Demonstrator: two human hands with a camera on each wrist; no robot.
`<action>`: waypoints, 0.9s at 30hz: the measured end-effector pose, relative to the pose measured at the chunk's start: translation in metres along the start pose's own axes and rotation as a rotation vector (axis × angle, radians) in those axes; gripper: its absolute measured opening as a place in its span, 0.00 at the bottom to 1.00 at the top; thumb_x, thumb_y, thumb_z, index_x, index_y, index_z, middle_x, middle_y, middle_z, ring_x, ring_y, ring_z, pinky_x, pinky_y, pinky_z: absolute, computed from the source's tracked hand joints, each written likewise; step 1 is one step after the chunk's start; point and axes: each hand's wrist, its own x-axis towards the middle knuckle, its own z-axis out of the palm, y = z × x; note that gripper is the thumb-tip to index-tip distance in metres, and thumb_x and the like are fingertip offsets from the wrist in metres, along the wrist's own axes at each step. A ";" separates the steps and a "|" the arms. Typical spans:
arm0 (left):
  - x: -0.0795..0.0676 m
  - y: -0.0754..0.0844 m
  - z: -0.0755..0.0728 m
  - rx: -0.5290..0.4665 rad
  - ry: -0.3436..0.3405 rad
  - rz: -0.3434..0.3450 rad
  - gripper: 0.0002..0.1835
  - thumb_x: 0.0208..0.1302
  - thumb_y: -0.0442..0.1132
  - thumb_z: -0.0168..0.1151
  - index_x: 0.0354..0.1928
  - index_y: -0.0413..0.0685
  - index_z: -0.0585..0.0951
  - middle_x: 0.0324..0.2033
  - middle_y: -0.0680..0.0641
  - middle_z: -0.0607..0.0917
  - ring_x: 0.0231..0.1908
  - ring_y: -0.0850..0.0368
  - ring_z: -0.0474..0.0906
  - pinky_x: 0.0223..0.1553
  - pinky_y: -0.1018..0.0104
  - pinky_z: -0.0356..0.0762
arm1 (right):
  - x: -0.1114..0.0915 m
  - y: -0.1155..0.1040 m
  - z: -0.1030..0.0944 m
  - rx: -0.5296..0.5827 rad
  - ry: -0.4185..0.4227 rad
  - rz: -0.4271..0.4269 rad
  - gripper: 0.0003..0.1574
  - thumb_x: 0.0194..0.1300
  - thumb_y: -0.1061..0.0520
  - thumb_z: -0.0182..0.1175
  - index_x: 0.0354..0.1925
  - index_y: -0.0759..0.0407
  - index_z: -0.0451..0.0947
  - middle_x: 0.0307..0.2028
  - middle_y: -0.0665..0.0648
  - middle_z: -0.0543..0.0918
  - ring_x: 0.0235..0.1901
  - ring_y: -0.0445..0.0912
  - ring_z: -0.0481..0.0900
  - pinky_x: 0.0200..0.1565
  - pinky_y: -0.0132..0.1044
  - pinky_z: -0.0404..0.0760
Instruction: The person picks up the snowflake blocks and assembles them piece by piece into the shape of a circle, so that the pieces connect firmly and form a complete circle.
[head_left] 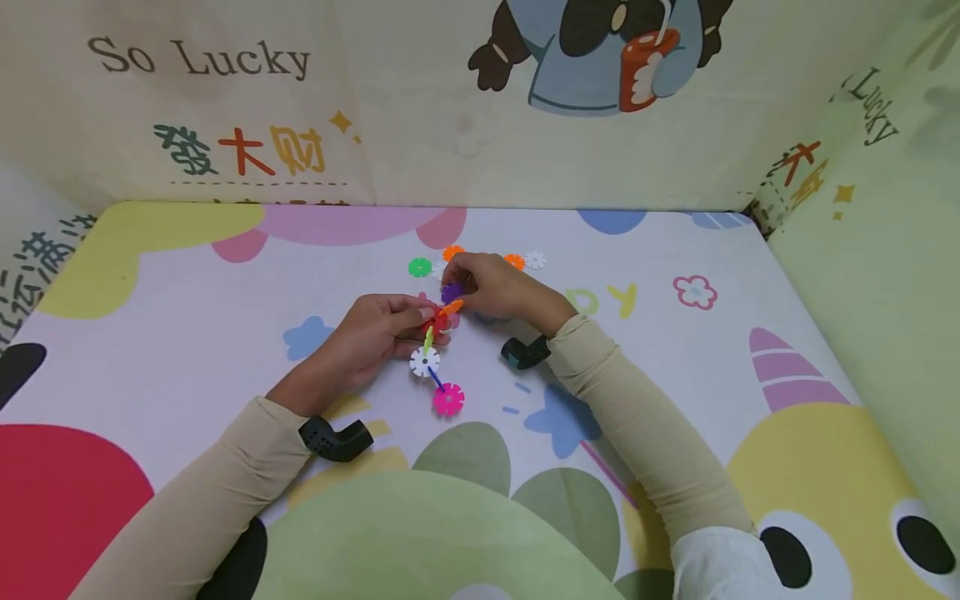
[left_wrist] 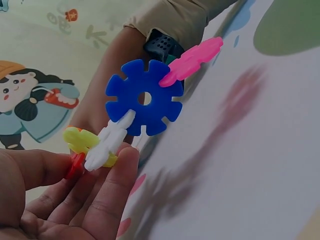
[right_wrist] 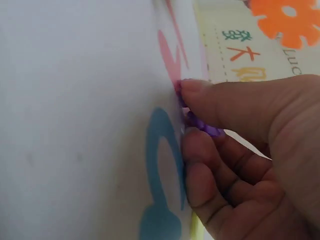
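My left hand pinches a red notched plastic disc between thumb and fingers. It belongs to a chain of interlocking snowflake discs: an orange disc, a yellow disc, a white disc, a blue disc and a pink disc. The pink one is at the chain's near end. Just beyond, my right hand holds a purple disc with thumb and fingertips, low at the tabletop. Fingers hide much of the purple disc.
Behind my right hand lie loose discs: a green disc, an orange disc, another orange disc and a white disc. The tabletop carries a printed cartoon pattern. A printed curtain hangs along its far edge.
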 end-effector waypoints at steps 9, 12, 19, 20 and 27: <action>0.000 0.001 0.000 -0.006 0.043 -0.004 0.17 0.71 0.33 0.56 0.56 0.29 0.73 0.45 0.39 0.85 0.38 0.49 0.86 0.46 0.58 0.80 | -0.008 0.006 -0.003 0.042 0.053 -0.007 0.09 0.67 0.62 0.59 0.46 0.58 0.80 0.36 0.52 0.82 0.37 0.46 0.77 0.42 0.35 0.77; 0.000 0.000 -0.001 -0.004 0.056 0.006 0.17 0.71 0.33 0.56 0.57 0.29 0.74 0.45 0.39 0.84 0.37 0.49 0.87 0.46 0.59 0.80 | -0.010 0.006 -0.003 0.046 0.098 -0.001 0.09 0.69 0.60 0.59 0.46 0.59 0.80 0.35 0.52 0.83 0.36 0.45 0.77 0.41 0.34 0.77; 0.004 -0.001 -0.001 0.016 0.093 -0.012 0.16 0.71 0.35 0.57 0.57 0.33 0.75 0.43 0.39 0.85 0.37 0.49 0.86 0.44 0.60 0.81 | -0.022 0.009 -0.013 0.060 0.219 0.009 0.15 0.68 0.62 0.59 0.52 0.58 0.81 0.39 0.52 0.83 0.40 0.44 0.77 0.46 0.34 0.79; 0.004 -0.001 -0.001 0.018 0.094 -0.016 0.16 0.71 0.35 0.57 0.56 0.33 0.75 0.44 0.40 0.85 0.37 0.49 0.86 0.44 0.60 0.81 | -0.024 0.009 -0.015 0.058 0.224 0.014 0.15 0.67 0.62 0.60 0.52 0.58 0.81 0.40 0.52 0.83 0.40 0.44 0.77 0.47 0.34 0.79; 0.005 -0.004 -0.004 -0.001 0.062 0.004 0.18 0.71 0.34 0.57 0.58 0.29 0.73 0.42 0.40 0.85 0.37 0.49 0.86 0.46 0.60 0.80 | -0.033 0.009 -0.018 0.096 0.213 0.023 0.10 0.67 0.61 0.62 0.47 0.59 0.81 0.40 0.53 0.85 0.41 0.43 0.82 0.48 0.35 0.80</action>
